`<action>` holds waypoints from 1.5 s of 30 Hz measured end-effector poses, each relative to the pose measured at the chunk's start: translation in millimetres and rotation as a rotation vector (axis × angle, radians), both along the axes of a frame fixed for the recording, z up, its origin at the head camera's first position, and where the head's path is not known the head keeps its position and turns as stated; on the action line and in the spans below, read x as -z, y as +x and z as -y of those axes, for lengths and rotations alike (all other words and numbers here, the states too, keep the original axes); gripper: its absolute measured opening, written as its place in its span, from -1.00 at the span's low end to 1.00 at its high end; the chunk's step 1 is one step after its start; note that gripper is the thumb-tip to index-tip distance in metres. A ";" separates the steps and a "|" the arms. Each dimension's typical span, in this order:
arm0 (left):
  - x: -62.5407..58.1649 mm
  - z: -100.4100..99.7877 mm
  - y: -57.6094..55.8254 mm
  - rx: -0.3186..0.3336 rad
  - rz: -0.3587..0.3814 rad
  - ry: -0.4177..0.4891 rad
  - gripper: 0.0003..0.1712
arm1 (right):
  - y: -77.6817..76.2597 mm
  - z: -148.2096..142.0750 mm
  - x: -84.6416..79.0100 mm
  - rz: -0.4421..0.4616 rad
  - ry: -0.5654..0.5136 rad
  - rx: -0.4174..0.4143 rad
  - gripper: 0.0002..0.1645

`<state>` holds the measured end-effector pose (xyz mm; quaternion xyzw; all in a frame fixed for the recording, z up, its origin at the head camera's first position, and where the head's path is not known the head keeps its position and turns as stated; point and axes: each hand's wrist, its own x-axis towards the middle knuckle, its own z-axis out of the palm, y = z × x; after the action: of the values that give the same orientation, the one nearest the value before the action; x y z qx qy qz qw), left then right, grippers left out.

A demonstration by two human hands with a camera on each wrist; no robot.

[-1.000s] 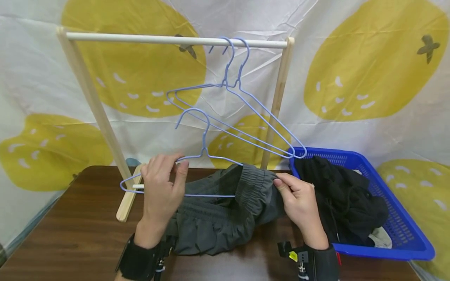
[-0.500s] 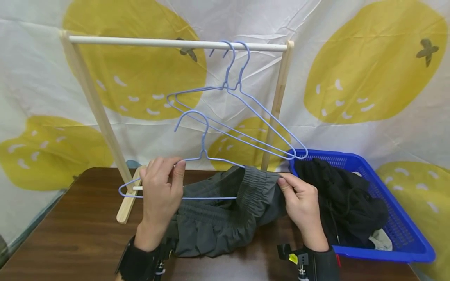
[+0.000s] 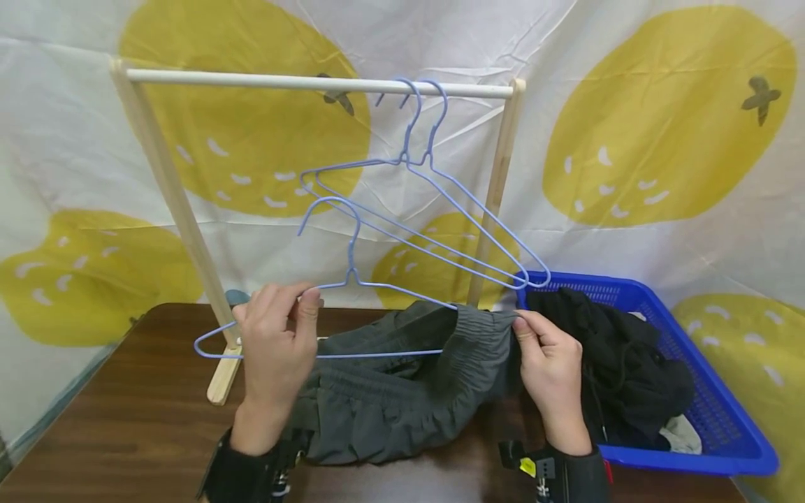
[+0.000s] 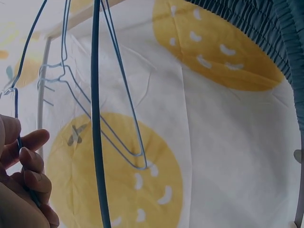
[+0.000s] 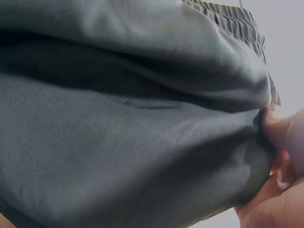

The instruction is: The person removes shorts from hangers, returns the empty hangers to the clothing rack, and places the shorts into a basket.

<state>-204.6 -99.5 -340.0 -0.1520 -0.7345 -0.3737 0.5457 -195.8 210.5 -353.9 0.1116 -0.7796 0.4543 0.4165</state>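
Observation:
My left hand (image 3: pixel 277 349) grips a blue wire hanger (image 3: pixel 377 355) by its left shoulder, fingers curled round the wire, as the left wrist view also shows. The hanger's right end goes inside the elastic waistband of dark grey trousers or shorts (image 3: pixel 390 412); which of the two I cannot tell. At the right end of that waistband my right hand (image 3: pixel 552 363) pinches the cloth between thumb and fingers. In the right wrist view the grey cloth (image 5: pixel 118 152) fills most of the frame. The garment's lower part sags over the table, and the hanger's right tip is hidden in it.
Behind stands a wooden rack with a white rail (image 3: pixel 264 79); two blue hangers (image 3: pixel 465 192) hang near its right end. A blue basket (image 3: pixel 742 419) with black clothing (image 3: pixel 629 377) sits at the right on the brown table (image 3: pixel 113 405). A lemon-print cloth (image 3: pixel 591 258) covers the back.
The right hand has moved slightly right, drawing the waistband outward with it. My left hand and the hanger have shifted a little left. Both grips stay the same.

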 end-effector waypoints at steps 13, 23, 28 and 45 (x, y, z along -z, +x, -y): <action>-6.0 8.3 2.7 -0.046 -0.037 0.020 -0.38 | -2.8 -5.3 1.9 0.051 -0.016 0.118 -0.87; -7.7 14.3 2.6 -0.056 -0.036 0.044 -0.37 | -2.2 -8.8 0.3 0.139 -0.017 0.212 -0.85; -7.2 17.9 3.2 -0.067 -0.027 0.047 -0.36 | -1.0 -9.5 0.3 0.187 -0.029 0.230 -0.85; -9.4 22.3 4.3 -0.094 -0.044 0.067 -0.35 | -1.0 -9.9 -0.6 0.326 -0.015 0.233 -0.81</action>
<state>-200.3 -121.8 -330.6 -0.1072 -0.7158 -0.3688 0.5832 -196.8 220.4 -353.3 -0.0576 -0.8408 0.4210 0.3353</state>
